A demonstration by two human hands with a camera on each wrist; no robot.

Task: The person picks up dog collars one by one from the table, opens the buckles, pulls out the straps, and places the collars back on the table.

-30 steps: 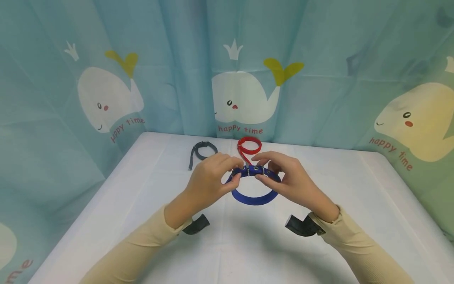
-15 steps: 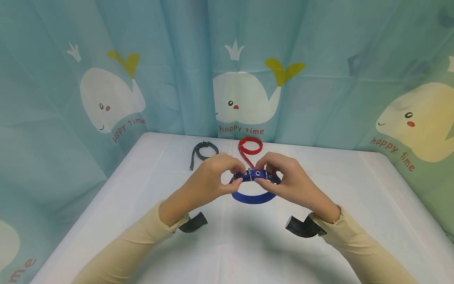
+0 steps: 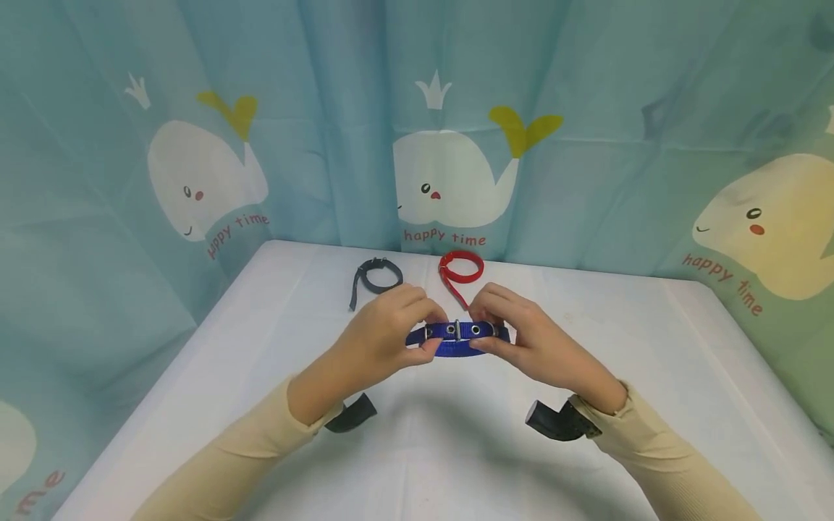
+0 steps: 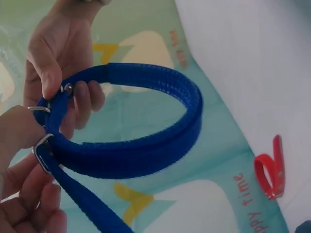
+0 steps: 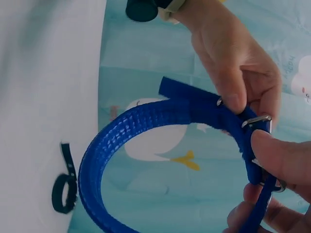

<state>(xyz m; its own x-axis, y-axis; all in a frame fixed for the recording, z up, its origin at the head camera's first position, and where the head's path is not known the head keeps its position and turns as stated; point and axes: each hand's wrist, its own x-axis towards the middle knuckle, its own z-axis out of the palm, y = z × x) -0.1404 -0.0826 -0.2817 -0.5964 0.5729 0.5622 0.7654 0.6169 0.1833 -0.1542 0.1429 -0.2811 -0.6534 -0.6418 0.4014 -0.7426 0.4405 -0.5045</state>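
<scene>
A blue buckled collar point(image 3: 460, 350) is held up over the table between both hands, its metal buckle and eyelets facing the head camera. My left hand point(image 3: 384, 329) pinches the strap left of the buckle. On the other side, my right hand point(image 3: 524, 333) pinches it between thumb and fingers. The left wrist view shows the collar point(image 4: 121, 162) fastened into a padded loop, with a strap running down out of a metal ring. In the right wrist view a free strap end of the collar point(image 5: 180, 89) sticks out beside the left hand point(image 5: 228, 63).
A red collar point(image 3: 462, 278) lies coiled at the back of the white table point(image 3: 417, 463), partly behind the right fingers. Left of it lies a dark grey collar point(image 3: 378, 289). A blue curtain point(image 3: 352, 145) with whale prints hangs behind the table.
The blue collar has tilted, so its loop looks much flatter from the head. Its buckled part has come down slightly. Both hands keep their pinch.
</scene>
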